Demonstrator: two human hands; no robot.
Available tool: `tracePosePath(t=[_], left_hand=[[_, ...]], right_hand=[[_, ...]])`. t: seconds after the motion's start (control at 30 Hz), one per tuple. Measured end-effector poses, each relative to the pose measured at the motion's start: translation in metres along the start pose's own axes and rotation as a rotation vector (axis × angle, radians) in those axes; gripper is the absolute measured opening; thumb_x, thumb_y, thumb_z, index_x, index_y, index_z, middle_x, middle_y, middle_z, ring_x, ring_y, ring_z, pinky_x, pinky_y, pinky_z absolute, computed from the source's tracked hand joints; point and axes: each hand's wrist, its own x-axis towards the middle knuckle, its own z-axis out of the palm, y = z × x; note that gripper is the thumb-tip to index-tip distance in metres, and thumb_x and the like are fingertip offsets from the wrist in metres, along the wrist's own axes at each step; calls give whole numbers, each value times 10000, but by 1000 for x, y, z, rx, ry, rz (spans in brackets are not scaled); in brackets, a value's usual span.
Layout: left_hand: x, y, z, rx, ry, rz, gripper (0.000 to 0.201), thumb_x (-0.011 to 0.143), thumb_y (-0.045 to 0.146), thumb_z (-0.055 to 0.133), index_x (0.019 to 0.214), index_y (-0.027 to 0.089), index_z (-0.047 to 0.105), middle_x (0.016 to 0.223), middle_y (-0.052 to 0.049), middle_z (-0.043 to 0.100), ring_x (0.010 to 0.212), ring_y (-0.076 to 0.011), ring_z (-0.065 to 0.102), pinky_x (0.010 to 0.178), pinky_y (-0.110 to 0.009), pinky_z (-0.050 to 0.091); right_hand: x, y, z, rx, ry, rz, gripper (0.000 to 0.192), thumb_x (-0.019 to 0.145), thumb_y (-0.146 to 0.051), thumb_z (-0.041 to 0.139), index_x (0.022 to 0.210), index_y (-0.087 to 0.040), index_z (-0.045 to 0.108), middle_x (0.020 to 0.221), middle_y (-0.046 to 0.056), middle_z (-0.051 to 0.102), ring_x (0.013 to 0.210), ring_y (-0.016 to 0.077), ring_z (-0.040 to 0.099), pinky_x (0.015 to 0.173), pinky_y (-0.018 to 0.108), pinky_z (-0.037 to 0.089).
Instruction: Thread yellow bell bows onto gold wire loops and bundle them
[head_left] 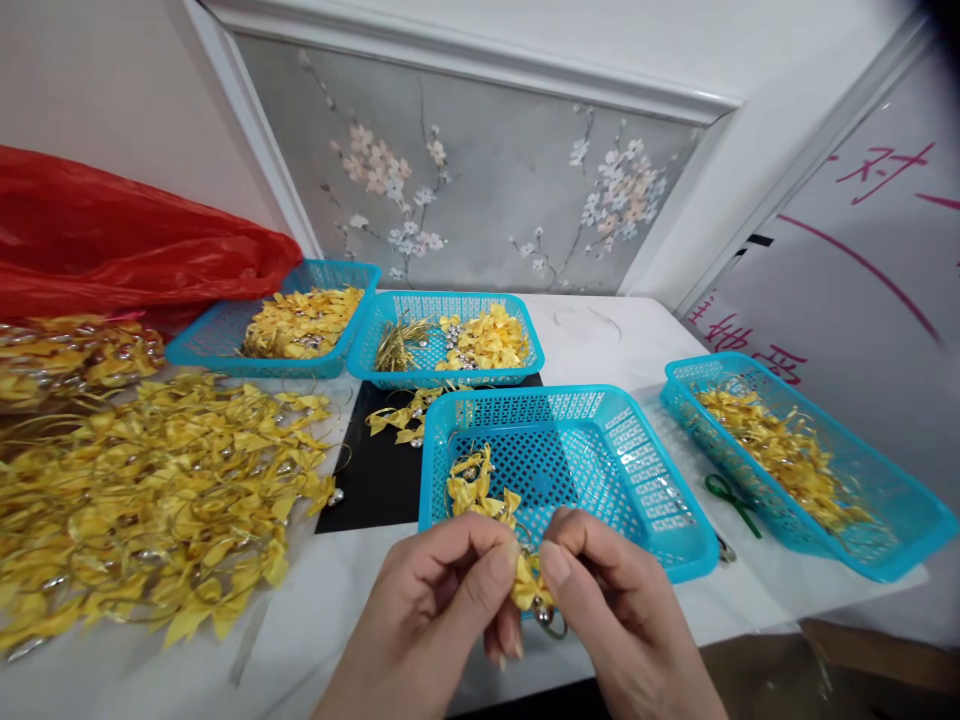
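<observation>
Head view: at lower centre, the left hand (439,595) and right hand (622,595) pinch a yellow bow (527,583) by the middle blue basket's (701,550) near rim. Seemingly fine adjusting; the next move calls for steady fingertips.

Four blue baskets (682,500) from upper left to right; one red bag (112,240), upper left; one black mat (360,490), centre; two hands, left (439,595) and right (619,595), lower centre, with one yellow bow (529,588) between; heaped bows (180,480) at left, uncountable.
</observation>
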Motion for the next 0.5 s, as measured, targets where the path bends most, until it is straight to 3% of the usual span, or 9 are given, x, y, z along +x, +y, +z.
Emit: tracePosePath(t=[0.23, 0.4, 0.5], left_hand=[[0, -3, 2, 9, -1, -1, 357, 861, 446, 587, 621, 182, 566, 480, 46, 514, 450, -83, 465, 473, -198, 359], [-1, -5, 3, -17, 17, -14, 361, 848, 462, 605, 630, 176, 566, 450, 58, 503, 417, -68, 453, 446, -176, 350], [0, -7, 2, -66, 3, -4, 359, 855, 467, 600, 647, 175, 576, 460, 58, 527, 416, -60, 474, 448, -159, 377]], right_hand=[[1, 5, 3, 73, -41, 40, 397, 943, -458, 478, 638, -207, 433, 567, -49, 391, 526, 115, 359, 503, 255, 289], [1, 6, -1, 140, -171, 124, 393, 941, -478, 480, 661, -206, 434, 588, -28, 459, 550, 123, 403, 535, 264, 326], [1, 5, 1, 192, -152, 163, 400, 922, -486, 514, 648, -204, 441, 569, -33, 460, 532, 116, 404, 528, 255, 322]])
